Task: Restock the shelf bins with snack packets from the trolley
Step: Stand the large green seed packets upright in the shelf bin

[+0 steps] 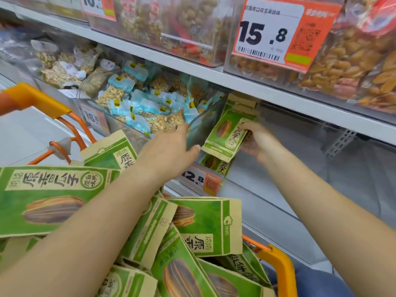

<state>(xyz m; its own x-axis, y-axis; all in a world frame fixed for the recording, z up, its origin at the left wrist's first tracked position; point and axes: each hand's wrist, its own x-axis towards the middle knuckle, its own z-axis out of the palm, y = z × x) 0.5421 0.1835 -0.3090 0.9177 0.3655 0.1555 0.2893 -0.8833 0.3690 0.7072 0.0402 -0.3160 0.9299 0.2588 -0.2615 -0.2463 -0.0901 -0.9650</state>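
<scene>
My right hand (pixel 258 139) grips a green and tan sunflower seed packet (pixel 227 136) and holds it tilted inside the clear shelf bin (pixel 267 202), against the bin's left wall. Another such packet (pixel 215 165) lies beneath it on the bin floor. My left hand (pixel 171 153) reaches across and holds the rim of the neighbouring clear bin (pixel 194 122), thumb on its outer wall. Several more green seed packets (pixel 199 224) are heaped in the orange trolley (pixel 276 262) below my arms.
The neighbouring bin holds several blue and clear peanut packets (pixel 150 108). An upper shelf (pixel 257 86) carries bins of nuts and a 15.8 price tag (pixel 276 31). A 12.8 price tag (pixel 199 180) sits on the lower shelf edge. The trolley handle (pixel 32 99) is at the left.
</scene>
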